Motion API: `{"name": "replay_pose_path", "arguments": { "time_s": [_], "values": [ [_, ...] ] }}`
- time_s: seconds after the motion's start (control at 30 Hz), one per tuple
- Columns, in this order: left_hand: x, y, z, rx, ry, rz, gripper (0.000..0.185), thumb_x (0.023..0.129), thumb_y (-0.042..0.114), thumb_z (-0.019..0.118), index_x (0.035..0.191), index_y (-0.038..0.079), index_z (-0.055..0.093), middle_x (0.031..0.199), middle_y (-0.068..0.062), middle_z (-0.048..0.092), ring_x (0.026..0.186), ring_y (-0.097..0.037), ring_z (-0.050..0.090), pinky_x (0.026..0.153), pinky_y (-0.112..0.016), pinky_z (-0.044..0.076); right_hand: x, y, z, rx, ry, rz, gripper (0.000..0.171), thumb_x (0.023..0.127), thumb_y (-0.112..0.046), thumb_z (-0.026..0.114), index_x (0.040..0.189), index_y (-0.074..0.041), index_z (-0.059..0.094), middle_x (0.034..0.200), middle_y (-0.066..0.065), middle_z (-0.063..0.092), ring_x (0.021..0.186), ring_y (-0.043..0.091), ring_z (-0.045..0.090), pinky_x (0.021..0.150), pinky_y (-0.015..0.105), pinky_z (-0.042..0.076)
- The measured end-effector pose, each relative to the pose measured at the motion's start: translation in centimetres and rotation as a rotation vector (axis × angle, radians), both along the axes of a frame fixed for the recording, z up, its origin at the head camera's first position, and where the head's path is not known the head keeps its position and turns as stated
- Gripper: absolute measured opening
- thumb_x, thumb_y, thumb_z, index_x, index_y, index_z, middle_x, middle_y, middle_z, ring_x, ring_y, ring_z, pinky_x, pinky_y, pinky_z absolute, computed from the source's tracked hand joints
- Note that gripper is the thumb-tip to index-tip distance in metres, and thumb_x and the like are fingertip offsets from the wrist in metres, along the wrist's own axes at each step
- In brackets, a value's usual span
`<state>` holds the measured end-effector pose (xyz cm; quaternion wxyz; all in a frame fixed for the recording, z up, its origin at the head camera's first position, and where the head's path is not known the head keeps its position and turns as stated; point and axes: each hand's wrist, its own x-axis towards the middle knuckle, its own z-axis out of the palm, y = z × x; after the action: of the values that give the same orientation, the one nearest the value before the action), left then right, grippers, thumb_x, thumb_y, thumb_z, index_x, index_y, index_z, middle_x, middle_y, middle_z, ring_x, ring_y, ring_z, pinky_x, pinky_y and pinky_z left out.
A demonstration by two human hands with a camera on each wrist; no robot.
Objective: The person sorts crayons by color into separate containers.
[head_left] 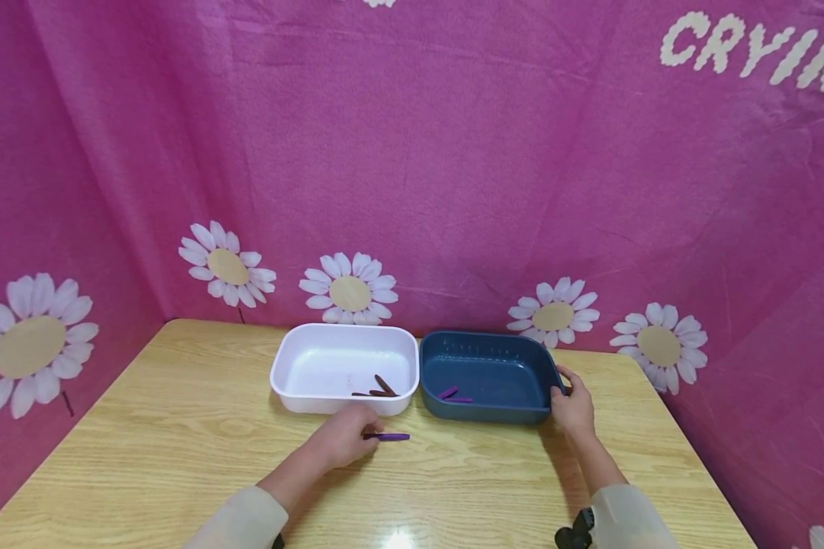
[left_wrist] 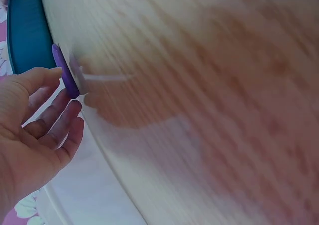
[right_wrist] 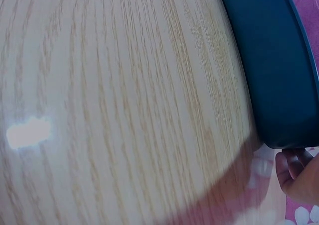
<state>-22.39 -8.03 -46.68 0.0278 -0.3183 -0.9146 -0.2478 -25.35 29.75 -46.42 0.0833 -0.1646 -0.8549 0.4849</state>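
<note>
In front of the white bin (head_left: 302, 401), my left hand (head_left: 346, 436) pinches a slim purple stick (head_left: 394, 437) between thumb and fingertips. The left wrist view shows this purple stick (left_wrist: 66, 70) close over the table, with the other fingers loosely bent below it. My right hand (head_left: 574, 402) grips the right end of the dark blue bin (head_left: 487, 413), thumb toward the front corner and fingers at the rim. From the right wrist, my right hand (right_wrist: 299, 175) appears at that bin's lower end, partly cut off by the frame.
Several brown sticks (head_left: 383, 387) lie in the white bin's front right corner. Purple sticks (head_left: 457, 398) rest in the blue bin's front left part. Both bins stand side by side on a wood-grain table (head_left: 467, 488), before a pink curtain (head_left: 412, 168) with daisies.
</note>
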Motion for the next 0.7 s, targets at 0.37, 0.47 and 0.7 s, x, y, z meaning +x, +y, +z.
{"name": "replay_pose_path", "arguments": {
  "time_s": [0.37, 0.47, 0.7],
  "values": [
    [-0.18, 0.15, -0.32, -0.015, -0.022, 0.026, 0.003, 0.074, 0.005, 0.069, 0.077, 0.006, 0.069, 0.069, 0.002, 0.056, 0.068, -0.009, 0.046, 0.065, -0.024, 0.040, 0.06, 0.01, 0.02, 0.015, 0.007, -0.004, 0.048, 0.095, -0.007, 0.036, 0.143, -0.004, 0.032, 0.136, 0.032, 0.040, 0.121, 0.041, 0.045, 0.096, 0.051, 0.041],
    [-0.15, 0.24, -0.26, -0.018, -0.034, 0.042, 0.003, 0.074, 0.004, 0.068, 0.077, 0.005, 0.069, 0.070, 0.001, 0.058, 0.069, -0.010, 0.048, 0.065, -0.025, 0.041, 0.04, 0.01, 0.00, 0.015, 0.009, -0.006, 0.048, 0.095, -0.007, 0.037, 0.143, -0.004, 0.032, 0.136, 0.032, 0.041, 0.121, 0.041, 0.045, 0.096, 0.051, 0.041],
    [-0.19, 0.37, -0.35, -0.009, -0.036, 0.052, 0.005, 0.074, 0.003, 0.069, 0.071, 0.008, 0.068, 0.065, 0.003, 0.056, 0.065, -0.009, 0.046, 0.062, -0.023, 0.039, 0.00, 0.01, -0.03, 0.007, 0.011, -0.004, 0.048, 0.095, -0.007, 0.037, 0.143, -0.004, 0.032, 0.136, 0.032, 0.040, 0.122, 0.042, 0.044, 0.097, 0.051, 0.041]
  ]
}}
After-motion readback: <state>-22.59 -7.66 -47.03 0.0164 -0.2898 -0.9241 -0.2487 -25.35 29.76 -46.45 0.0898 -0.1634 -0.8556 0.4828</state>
